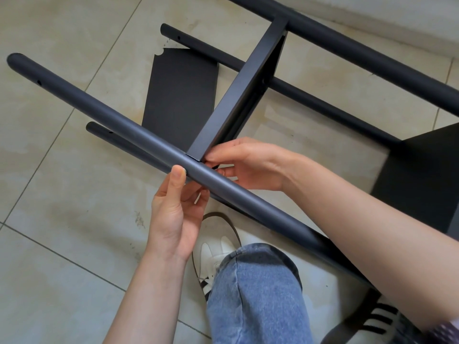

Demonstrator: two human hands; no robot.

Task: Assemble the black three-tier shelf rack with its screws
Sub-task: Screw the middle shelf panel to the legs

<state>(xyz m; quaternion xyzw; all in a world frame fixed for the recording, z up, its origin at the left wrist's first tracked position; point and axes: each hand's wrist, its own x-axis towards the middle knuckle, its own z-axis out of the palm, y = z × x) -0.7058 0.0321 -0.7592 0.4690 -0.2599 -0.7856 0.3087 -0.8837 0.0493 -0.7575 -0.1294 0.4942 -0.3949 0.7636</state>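
Head view looks down on the half-built rack lying on its side across the floor tiles point(74, 219), the near pole point(111, 125) running from upper left to lower right with the middle shelf panel point(238, 90) butting against it at a right angle; the main risk, as I judge it, is that the panel's corner slips off the pole's hole while the joint is unfastened, since the frame is propped only by the hands and could twist or drop; a loose shelf panel point(181, 93) lying flat on the tiles beneath could also be scuffed if the frame sags; the left hand point(173, 214) holds the pole from below, thumb pressed on its upper face just beside the joint; the right hand point(248, 165) sits on the far side of the pole, fingertips pinching at the panel's corner, possibly on a screw, though the pole hides what they hold.
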